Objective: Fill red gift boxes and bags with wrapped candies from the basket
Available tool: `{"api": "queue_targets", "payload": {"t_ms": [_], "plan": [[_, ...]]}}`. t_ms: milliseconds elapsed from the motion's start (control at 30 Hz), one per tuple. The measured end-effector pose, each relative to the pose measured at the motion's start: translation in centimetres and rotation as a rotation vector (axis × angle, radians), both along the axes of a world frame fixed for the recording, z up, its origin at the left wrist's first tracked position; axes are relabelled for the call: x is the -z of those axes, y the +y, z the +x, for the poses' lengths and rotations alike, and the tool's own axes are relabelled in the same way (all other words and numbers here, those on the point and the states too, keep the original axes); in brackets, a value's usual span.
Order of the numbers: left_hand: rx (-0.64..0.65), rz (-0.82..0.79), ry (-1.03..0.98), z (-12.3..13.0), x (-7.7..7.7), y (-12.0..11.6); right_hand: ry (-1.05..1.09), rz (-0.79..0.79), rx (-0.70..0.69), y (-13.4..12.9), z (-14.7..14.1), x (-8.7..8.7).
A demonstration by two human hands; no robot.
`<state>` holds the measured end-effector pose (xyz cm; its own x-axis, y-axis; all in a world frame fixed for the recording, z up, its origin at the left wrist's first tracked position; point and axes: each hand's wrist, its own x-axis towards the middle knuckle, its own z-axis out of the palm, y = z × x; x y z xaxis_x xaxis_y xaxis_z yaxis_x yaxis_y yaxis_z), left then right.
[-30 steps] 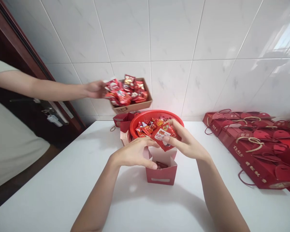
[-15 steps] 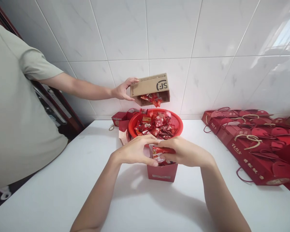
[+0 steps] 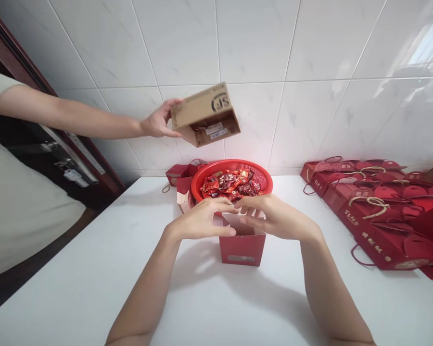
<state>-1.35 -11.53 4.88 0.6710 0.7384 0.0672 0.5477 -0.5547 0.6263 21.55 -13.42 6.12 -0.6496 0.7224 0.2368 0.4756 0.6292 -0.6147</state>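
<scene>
A red paper gift box [image 3: 242,250] stands upright on the table with its top open. At the box's left rim is my left hand [image 3: 202,221], its thumb and fingers spread around the opening; whether it presses on the rim I cannot tell. My right hand [image 3: 281,217] arches over the right side of the opening, fingers apart and nothing seen in them. Behind the box, a red plastic basket [image 3: 266,181] contains many wrapped candies [image 3: 234,183]. The inside of the box is mostly hidden.
Another person's hand [image 3: 162,119] tilts a cardboard box [image 3: 198,109] above the basket. Several closed red gift boxes [image 3: 378,230] with cord handles fill the right side of the white table [image 3: 104,269]. More red packaging [image 3: 176,174] lies left of the basket; a tiled wall [image 3: 310,125] rises behind.
The candies at my right hand's fingers are gone from sight. The other person's cardboard box has moved up and left, and the candies at its mouth are now out.
</scene>
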Motion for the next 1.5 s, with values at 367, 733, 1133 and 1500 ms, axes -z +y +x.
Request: {"api": "queue_targets", "payload": {"t_ms": [367, 733, 1133, 1500], "plan": [[-0.052, 0.055, -0.065, 0.2, 1.3, 1.6, 0.051, 0.031, 0.156, 1.6, 2.7, 0.1], [-0.216, 0.059, -0.271, 0.2, 2.7, 3.0, 0.046, -0.079, 0.149, 4.0, 3.1, 2.2], [-0.138, 0.062, -0.296, 0.5, 4.5, 4.8, 0.081, -0.160, 0.109, 6.1, 2.6, 3.6], [-0.100, -0.055, -0.188, -0.3, 3.4, 4.2, 0.011, -0.123, 0.091, 6.3, 2.0, 3.9]]}}
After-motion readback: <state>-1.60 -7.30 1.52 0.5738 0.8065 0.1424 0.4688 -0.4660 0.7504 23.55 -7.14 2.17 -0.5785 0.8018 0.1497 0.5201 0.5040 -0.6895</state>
